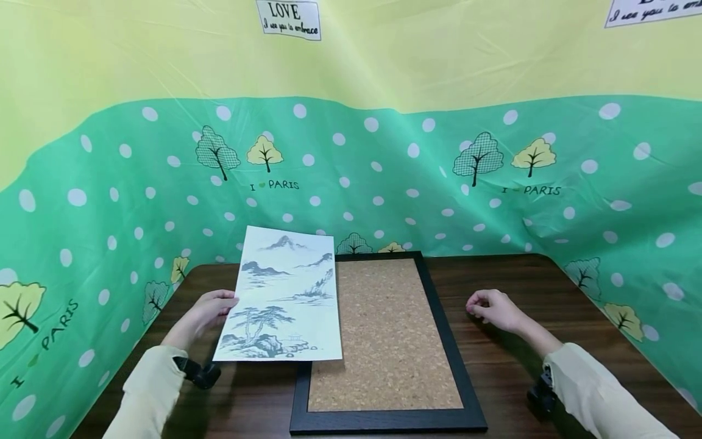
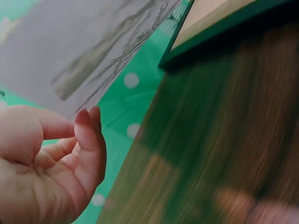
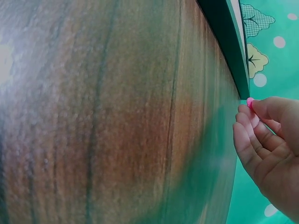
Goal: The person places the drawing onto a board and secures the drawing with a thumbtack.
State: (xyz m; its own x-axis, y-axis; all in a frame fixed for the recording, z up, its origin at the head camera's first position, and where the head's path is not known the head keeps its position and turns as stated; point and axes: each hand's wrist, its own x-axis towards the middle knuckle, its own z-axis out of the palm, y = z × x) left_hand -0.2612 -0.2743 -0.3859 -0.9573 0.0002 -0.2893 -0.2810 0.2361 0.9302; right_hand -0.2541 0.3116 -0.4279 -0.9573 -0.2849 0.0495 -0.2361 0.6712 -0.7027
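My left hand (image 1: 211, 310) pinches the left edge of a white paper sheet (image 1: 307, 286) printed with a grey ink landscape of mountains and pine trees. Raised off the table, the sheet overlaps the left part of a black-framed cork board (image 1: 392, 366) in the head view. In the left wrist view, the thumb and fingertips meet at the sheet's edge. Right of the board, my right hand (image 1: 496, 310) is held above the table. Between its thumb and forefinger a small pink push pin (image 3: 250, 102) shows in the right wrist view; the fingers hide most of it.
The board lies on a dark wooden table (image 1: 526, 274), its black frame (image 1: 439, 317) raised around the cork. Behind and beside the table hangs a green and yellow cloth (image 1: 378, 164) with white dots and trees. A black wrist camera (image 1: 200, 373) sits on the left wrist.
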